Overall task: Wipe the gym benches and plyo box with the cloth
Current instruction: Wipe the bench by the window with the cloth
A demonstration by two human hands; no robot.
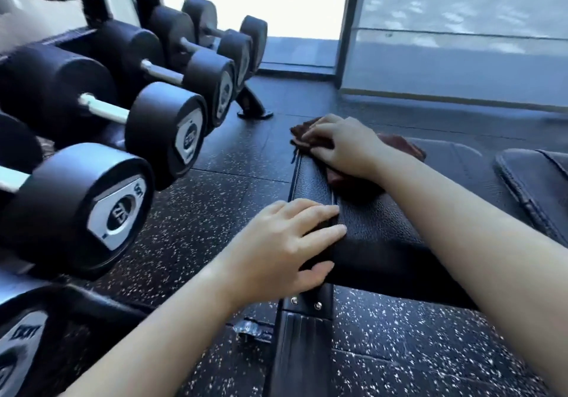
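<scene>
A black padded gym bench point(378, 227) runs across the middle of the head view. My right hand point(344, 146) lies flat on a dark red-brown cloth point(402, 146), pressing it onto the far left end of the pad. The cloth's edge sticks out beyond my fingers over the bench corner. My left hand point(282, 249) rests on the near left edge of the pad, fingers spread and curled over its side, holding nothing else. No plyo box is in view.
A rack of black dumbbells point(166, 132) lines the left side, close to the bench. A second black pad point(538, 181) lies at the right. The bench's steel leg point(304, 350) stands on speckled rubber flooring point(215, 212). Glass walls and a doorway are behind.
</scene>
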